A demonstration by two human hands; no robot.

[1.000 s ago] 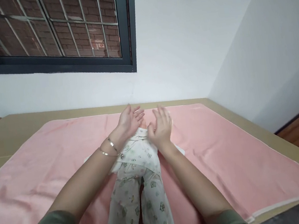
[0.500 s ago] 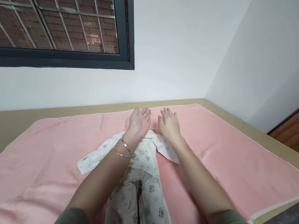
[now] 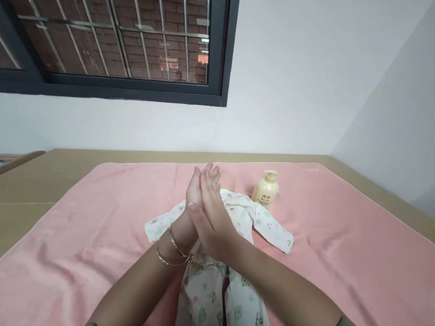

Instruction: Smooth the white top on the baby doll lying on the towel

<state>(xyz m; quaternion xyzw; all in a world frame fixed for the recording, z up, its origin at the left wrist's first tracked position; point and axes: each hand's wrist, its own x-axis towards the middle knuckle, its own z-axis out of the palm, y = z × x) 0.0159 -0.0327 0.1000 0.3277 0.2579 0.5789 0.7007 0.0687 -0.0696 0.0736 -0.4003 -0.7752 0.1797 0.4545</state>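
Big change vs half a sec ago: the hands are no longer apart. Left hand [image 3: 194, 201] and right hand [image 3: 211, 212] are now pressed palm to palm, fingers straight and together, gripping nothing. They hover above the chest of the doll [image 3: 225, 180], not touching it. Earlier both were spread open, one either side of the doll's neck area, on or just over the clothing.

The doll lies on its back on the pink towel [image 3: 73, 257], head toward the wall, dressed in a white printed onesie [image 3: 219, 296]. Only a sliver of the head shows behind the fingertips, so I can't tell much abt it. Both sleeves now lie spread out flat to either side; the sleeve on the right side [image 3: 274, 227] reaches toward the lotion bottle [image 3: 266, 191].

That bottle is new to the view: cream-coloured, pump top, standing upright on the towel just beside the doll's shoulder. It was hidden behind the right hand before, or outside the frame. The camera has also swung, so more of the barred window [image 3: 124, 36] shows.

Reading: pressed palms w/ a pump bottle close by probably means rubbing sth between the hands, or warming them. No lotion is visible on the skin tho. Two bangles [image 3: 170, 249] sit on the left wrist.
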